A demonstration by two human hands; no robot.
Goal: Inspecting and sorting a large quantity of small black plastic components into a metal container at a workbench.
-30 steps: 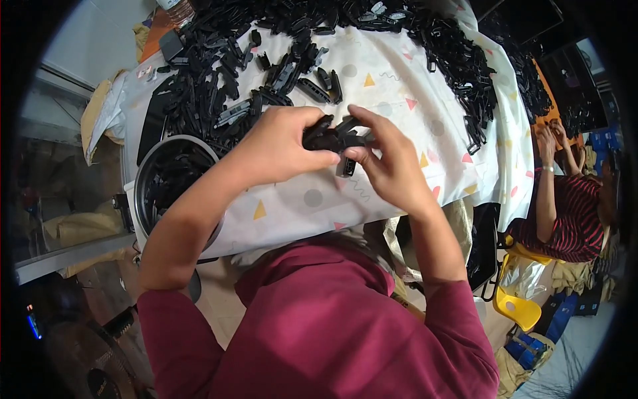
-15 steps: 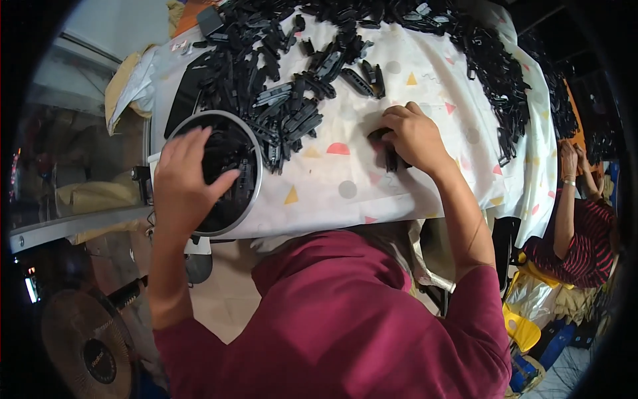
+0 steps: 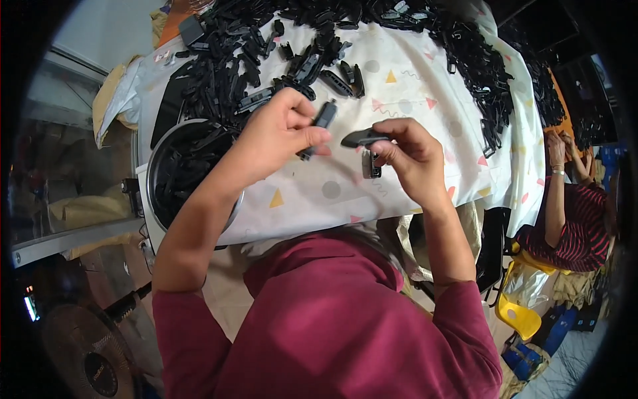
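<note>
Above the middle of the table, my left hand [image 3: 282, 133] is closed on a slim black plastic part [image 3: 323, 118]. Facing it, my right hand [image 3: 413, 156] pinches a darker, tapered black plastic piece [image 3: 362, 137] between thumb and fingers. The two parts are apart, with a small gap between them. Just under the right fingers, another small black part [image 3: 372, 165] rests on the cloth; the hand partly covers it. To the left stands a round metal-rimmed bowl [image 3: 150, 179] holding many black parts, partly hidden behind my left forearm.
Heaps of black plastic parts [image 3: 219, 73] cover the far side of the patterned tablecloth [image 3: 292, 213], with another long pile [image 3: 475, 86] at the right. A fan [image 3: 93, 352] stands at lower left. Another person's arm [image 3: 555, 189] shows at far right, near a yellow chair [image 3: 518, 319].
My left hand has come out of the bowl and moved right with a black part in it. My right hand has lifted a tapered piece off the cloth.
</note>
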